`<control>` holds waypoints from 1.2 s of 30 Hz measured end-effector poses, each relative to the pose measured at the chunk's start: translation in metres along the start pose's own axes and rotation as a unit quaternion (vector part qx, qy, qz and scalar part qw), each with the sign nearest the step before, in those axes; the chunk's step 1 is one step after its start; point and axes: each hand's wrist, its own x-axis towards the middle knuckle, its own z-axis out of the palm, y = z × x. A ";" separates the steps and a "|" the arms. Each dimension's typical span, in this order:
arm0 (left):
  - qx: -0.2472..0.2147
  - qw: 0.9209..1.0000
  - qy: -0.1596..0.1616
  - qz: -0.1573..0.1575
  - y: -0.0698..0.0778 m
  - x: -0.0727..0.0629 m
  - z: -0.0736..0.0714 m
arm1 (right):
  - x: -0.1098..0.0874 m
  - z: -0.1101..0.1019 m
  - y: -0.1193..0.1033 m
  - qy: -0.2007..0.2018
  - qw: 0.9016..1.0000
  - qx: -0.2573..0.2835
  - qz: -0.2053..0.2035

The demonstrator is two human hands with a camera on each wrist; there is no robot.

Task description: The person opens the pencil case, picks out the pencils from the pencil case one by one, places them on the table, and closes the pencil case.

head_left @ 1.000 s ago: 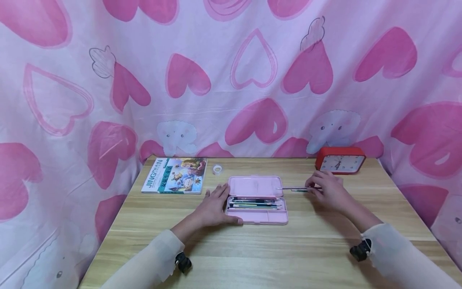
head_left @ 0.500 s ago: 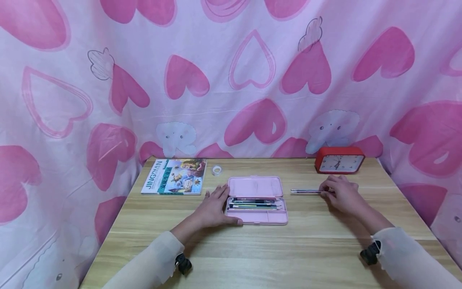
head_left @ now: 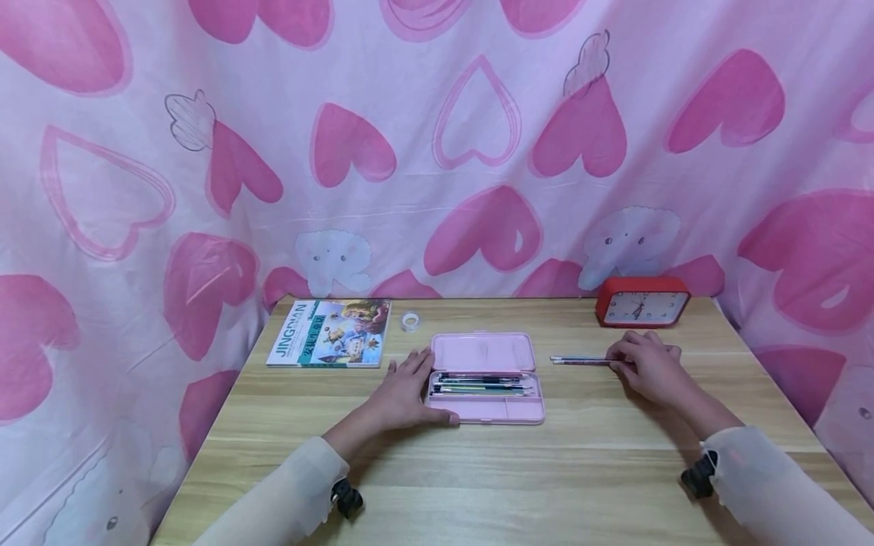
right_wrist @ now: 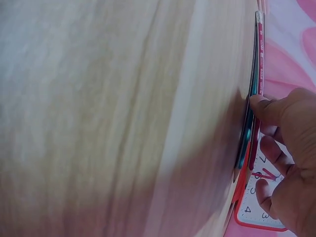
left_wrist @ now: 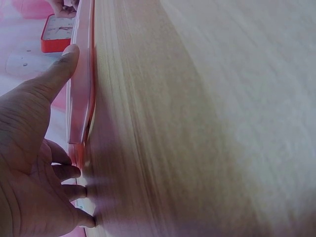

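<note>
An open pink pencil case (head_left: 471,409) lies mid-table, its lid folded back and several pencils and pens (head_left: 481,385) in its rear compartment. My left hand (head_left: 401,396) rests against the case's left end, fingers extended, with the thumb along the front edge. To the right of the case, my right hand (head_left: 652,369) pinches a red pencil (right_wrist: 261,59) between thumb and fingers, low over the tabletop. A dark teal pencil (right_wrist: 245,143) lies right alongside it, under the thumb tip in the right wrist view. The pencils' right ends are hidden behind the hand in the head view.
A red alarm clock (head_left: 647,306) stands at the back right, just behind my right hand. At the back left lies a book (head_left: 334,334), with a small roll of tape (head_left: 410,321) beside it. A pink heart-patterned curtain (head_left: 369,205) hangs behind the table.
My right hand has moved right and lowered the red pencil from near the lid's right edge to beside the other pencil. My left hand has stayed on the case.
</note>
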 end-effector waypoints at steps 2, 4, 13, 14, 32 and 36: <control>-0.001 1.000 0.001 0.000 0.000 0.000 0.000 | 0.001 0.001 0.000 -0.001 1.000 -0.003 0.000; -0.002 1.000 0.001 0.000 0.001 0.000 0.000 | 0.001 0.001 -0.001 -0.002 1.000 -0.006 0.000; 0.001 1.000 -0.002 -0.005 0.002 -0.001 -0.002 | 0.002 0.001 -0.003 -0.003 1.000 -0.008 0.002; 0.002 1.000 -0.002 -0.004 0.002 -0.001 -0.002 | 0.002 0.001 -0.003 -0.004 1.000 -0.008 0.002; 0.002 1.000 -0.007 -0.005 0.001 -0.002 -0.003 | 0.001 -0.002 -0.009 0.010 1.000 -0.007 -0.010; 0.001 1.000 -0.007 -0.006 0.001 -0.001 -0.002 | 0.001 -0.003 -0.009 0.008 1.000 -0.005 -0.008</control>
